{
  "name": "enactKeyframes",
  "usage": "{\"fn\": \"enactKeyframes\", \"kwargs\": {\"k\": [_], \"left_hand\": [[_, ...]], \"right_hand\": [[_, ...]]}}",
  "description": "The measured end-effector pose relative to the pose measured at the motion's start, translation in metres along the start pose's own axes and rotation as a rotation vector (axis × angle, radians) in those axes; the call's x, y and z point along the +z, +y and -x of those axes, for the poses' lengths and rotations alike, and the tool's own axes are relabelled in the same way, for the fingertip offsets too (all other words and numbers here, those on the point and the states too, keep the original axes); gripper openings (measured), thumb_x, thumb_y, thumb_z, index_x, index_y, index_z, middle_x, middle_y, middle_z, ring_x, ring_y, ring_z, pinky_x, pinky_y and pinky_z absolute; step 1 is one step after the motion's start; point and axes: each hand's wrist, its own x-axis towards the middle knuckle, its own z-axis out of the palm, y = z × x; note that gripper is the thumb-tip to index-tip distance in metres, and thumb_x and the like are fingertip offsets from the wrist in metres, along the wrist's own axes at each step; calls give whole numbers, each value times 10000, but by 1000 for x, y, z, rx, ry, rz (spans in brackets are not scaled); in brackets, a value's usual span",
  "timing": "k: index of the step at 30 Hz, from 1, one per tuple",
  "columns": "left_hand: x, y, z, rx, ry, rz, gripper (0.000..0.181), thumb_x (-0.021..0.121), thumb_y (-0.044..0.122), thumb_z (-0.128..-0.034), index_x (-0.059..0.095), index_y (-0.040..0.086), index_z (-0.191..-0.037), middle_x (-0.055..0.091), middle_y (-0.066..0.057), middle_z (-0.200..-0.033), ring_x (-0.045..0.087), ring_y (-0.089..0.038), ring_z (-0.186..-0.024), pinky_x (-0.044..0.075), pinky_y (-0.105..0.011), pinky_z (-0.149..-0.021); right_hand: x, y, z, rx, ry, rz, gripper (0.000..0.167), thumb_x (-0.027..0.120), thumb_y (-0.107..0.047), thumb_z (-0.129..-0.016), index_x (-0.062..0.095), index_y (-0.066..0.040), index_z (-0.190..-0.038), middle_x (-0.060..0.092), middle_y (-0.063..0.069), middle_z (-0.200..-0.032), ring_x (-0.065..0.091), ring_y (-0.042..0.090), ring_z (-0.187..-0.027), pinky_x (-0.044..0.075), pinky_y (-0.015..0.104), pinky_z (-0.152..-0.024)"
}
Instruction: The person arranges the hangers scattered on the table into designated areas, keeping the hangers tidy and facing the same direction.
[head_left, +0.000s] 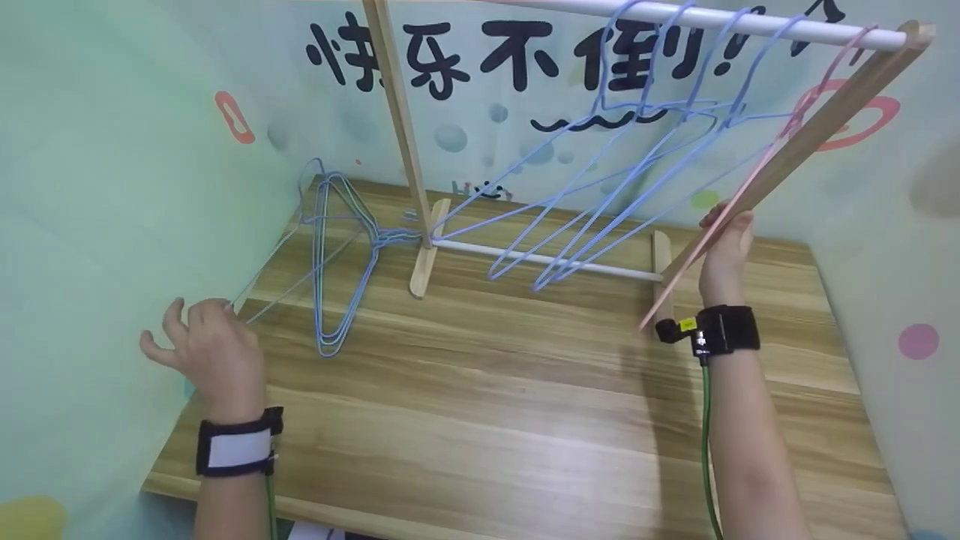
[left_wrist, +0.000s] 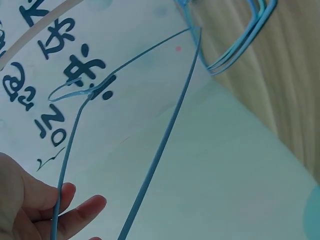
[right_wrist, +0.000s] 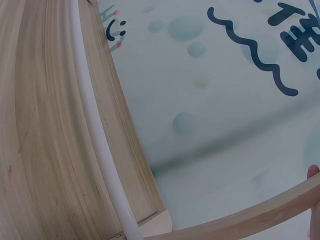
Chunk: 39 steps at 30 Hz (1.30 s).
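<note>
At the left, my left hand (head_left: 217, 349) pinches a thin blue clothes hanger (left_wrist: 160, 145) by one side between thumb and fingers; its hook points away from the hand. Beyond it, several blue hangers (head_left: 318, 285) lie bunched on the table beside the rack's left foot. My right hand (head_left: 724, 259) grips the right wooden post (head_left: 825, 116) of a small clothes rack, low down, just behind a pink hanger (head_left: 694, 251). From the rack's white top rod (head_left: 817, 28) hang several blue hangers (head_left: 592, 169) and that pink one at the right end.
The rack's left post (head_left: 401, 112) and white lower bar (head_left: 480, 249) stand toward the back of the wooden table (head_left: 465, 420). Printed wall sheets (head_left: 120, 187) close off the left, back and right. A green cable runs along each forearm from a wrist camera.
</note>
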Motion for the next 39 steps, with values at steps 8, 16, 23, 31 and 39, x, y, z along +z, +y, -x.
{"fn": "enactKeyframes", "kwargs": {"k": [8, 16, 23, 31, 39], "left_hand": [[-21, 9, -4, 3, 26, 36, 202, 500, 16, -967, 632, -117, -889, 639, -269, -918, 398, -385, -1261, -27, -572, -1044], [-31, 20, -7, 12, 80, 70, 243, 478, 54, -985, 604, -117, -867, 619, -257, -857, 432, -360, -1226, 37, -533, -1046], [-34, 28, -8, 18, 102, 114, 313, 446, 112, -1009, 598, -109, -847, 612, -238, -833, 482, -363, -1133, 131, -495, -1023], [-31, 44, -8, 7, 74, 199, 299, 478, 143, -1010, 619, -91, -888, 621, -226, -848, 517, -381, -964, 226, -478, -954], [-27, 71, -12, 64, 49, 241, 282, 489, 150, -1009, 612, -87, -919, 617, -222, -822, 533, -383, -804, 308, -477, -771]], "right_hand": [[-1, 0, 0, 6, -3, -6, 453, 187, -331, -1039, 539, -53, -977, 504, 93, -901, 488, 233, -917, 346, 289, -888], [-1, 1, 0, -27, -23, -3, 437, 178, -308, -1045, 524, -51, -970, 489, 93, -893, 474, 232, -904, 344, 296, -871], [-1, 0, 0, -39, -25, 3, 434, 193, -315, -1046, 529, -46, -986, 492, 101, -896, 477, 235, -909, 342, 283, -866], [0, -1, 0, -50, -21, -13, 439, 176, -287, -1051, 529, -41, -968, 490, 103, -884, 471, 262, -916, 344, 266, -875], [0, -1, 2, -22, -12, 11, 447, 191, -334, -1042, 535, -55, -986, 502, 107, -911, 475, 230, -927, 337, 283, -896]]}}
